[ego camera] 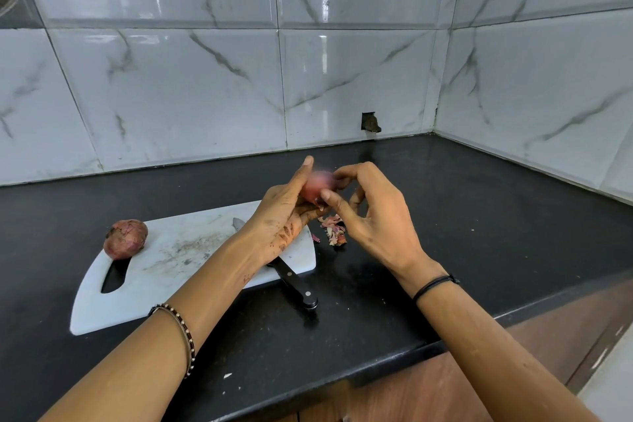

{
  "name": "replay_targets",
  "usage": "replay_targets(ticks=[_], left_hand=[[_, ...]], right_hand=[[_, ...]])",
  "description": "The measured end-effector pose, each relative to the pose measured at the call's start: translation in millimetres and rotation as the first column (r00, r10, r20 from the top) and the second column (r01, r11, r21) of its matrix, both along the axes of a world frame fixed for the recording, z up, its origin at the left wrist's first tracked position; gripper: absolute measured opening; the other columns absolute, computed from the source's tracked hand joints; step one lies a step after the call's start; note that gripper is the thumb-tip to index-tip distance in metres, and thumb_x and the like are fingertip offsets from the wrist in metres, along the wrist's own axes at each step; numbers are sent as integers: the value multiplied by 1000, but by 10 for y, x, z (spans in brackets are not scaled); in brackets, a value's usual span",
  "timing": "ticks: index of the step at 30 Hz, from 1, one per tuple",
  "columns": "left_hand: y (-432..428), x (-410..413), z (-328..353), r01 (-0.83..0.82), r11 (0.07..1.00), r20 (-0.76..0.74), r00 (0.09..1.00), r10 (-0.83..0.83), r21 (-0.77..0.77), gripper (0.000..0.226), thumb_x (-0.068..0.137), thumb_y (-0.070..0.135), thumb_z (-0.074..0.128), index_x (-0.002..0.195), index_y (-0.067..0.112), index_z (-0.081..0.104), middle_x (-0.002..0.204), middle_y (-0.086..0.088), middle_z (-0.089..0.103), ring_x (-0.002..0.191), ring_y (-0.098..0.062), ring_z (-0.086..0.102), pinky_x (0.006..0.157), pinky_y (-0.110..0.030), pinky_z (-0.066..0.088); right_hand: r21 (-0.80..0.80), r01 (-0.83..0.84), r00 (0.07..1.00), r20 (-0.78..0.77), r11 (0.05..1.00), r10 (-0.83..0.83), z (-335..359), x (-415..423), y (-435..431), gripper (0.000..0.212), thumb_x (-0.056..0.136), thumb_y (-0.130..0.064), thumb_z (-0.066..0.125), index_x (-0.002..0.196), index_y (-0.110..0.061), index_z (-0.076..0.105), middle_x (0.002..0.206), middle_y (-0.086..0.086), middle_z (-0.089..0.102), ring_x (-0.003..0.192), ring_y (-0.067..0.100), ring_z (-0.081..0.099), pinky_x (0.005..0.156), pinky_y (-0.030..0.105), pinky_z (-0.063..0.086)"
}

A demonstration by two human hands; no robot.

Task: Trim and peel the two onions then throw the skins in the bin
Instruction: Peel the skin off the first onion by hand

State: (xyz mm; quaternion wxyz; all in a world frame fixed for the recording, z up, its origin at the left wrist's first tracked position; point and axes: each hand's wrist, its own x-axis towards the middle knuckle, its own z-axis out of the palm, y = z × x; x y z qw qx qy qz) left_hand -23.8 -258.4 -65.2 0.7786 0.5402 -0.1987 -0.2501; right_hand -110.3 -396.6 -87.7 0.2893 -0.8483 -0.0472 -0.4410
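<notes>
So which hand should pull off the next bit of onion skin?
Right, probably. The left hand holds the onion from below, so it is busy. The right hand pinches the onion's front, next to a loose flap of skin.

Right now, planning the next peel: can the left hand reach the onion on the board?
Probably, once freed: left hand holds the other onion, but nothing blocks the unpeeled onion on the board.

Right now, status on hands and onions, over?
Left hand holds onion, right hand pinches it. Second onion unpeeled on cutting board. Skins on counter; nothing in the way.
</notes>
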Motion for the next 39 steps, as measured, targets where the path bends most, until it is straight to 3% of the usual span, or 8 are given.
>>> replay_targets(ticks=[4, 10, 15, 18, 22, 28, 32, 39], left_hand=[[-22, 10, 0, -38, 999, -7, 999, 38, 18, 43, 94, 43, 65, 101, 2, 74, 105, -18, 73, 93, -21, 72, 87, -31, 61], [-64, -57, -4, -23, 1000, 25, 999, 23, 3, 43, 98, 39, 61, 91, -1, 74, 96, -20, 73, 89, -21, 72, 81, -28, 61], [-144, -141, -31, 5, 1000, 86, 996, -8, 27, 43, 100, 37, 59, 79, 4, 76, 86, -15, 75, 81, -17, 73, 77, -23, 60], [-128, -143, -16, 1, 999, 88, 996, -5, 44, 43, 100, 38, 59, 87, 0, 74, 88, -17, 75, 84, -18, 73, 83, -25, 60], [-117, -96, -23, -62, 998, 49, 997, 61, 18, 59, 98, 40, 62, 113, -16, 66, 112, -34, 69, 96, -25, 70, 92, -28, 59], [-92, -92, -20, -55, 998, 78, 996, 52, 41, 51, 99, 45, 58, 98, -5, 71, 92, -18, 74, 81, -17, 73, 79, -24, 60], [-82, -116, -2, -44, 999, 77, 996, 41, 31, 53, 100, 46, 55, 99, -4, 71, 95, -22, 75, 82, -18, 75, 74, -21, 59], [-20, -71, 37, -81, 996, 21, 996, 82, -28, 55, 99, 47, 55, 100, -4, 72, 93, -21, 75, 83, -19, 75, 82, -30, 62]], right_hand=[[56, -26, 999, 19, 998, 25, 0, 12, -1, 17, 102, -33, 60, 112, -20, 63, 103, -12, 61, 81, 12, 60, 67, 29, 52], [153, -89, 995, -21, 984, 93, -20, 20, 68, 21, 100, -39, 61, 106, -21, 53, 91, -6, 63, 71, 11, 61, 64, 26, 52], [212, -1, 1000, 19, 977, -3, -2, 51, 77, 28, 102, -44, 55, 104, -18, 49, 85, -11, 59, 74, 7, 59, 66, 32, 54], [250, 34, 999, 11, 968, -38, 9, 55, 74, 26, 104, -42, 52, 103, -16, 47, 76, -12, 57, 65, 4, 56, 59, 32, 51], [358, 31, 997, 56, 933, -54, 45, 36, 41, 22, 107, -37, 48, 104, -15, 46, 71, -6, 55, 52, 4, 48, 53, 26, 39], [132, 51, 999, -19, 990, -49, -2, 17, 82, 23, 107, -41, 44, 107, -18, 45, 72, -8, 60, 60, 7, 58, 60, 38, 53], [89, 43, 999, -17, 995, -41, -9, 27, 62, 25, 106, -45, 44, 109, -20, 46, 82, -12, 59, 71, 9, 61, 66, 43, 55], [-71, -7, 995, 96, 997, 14, 5, 33, 55, 24, 99, -29, 66, 122, -21, 63, 102, -18, 55, 80, 3, 57, 64, 17, 46]])
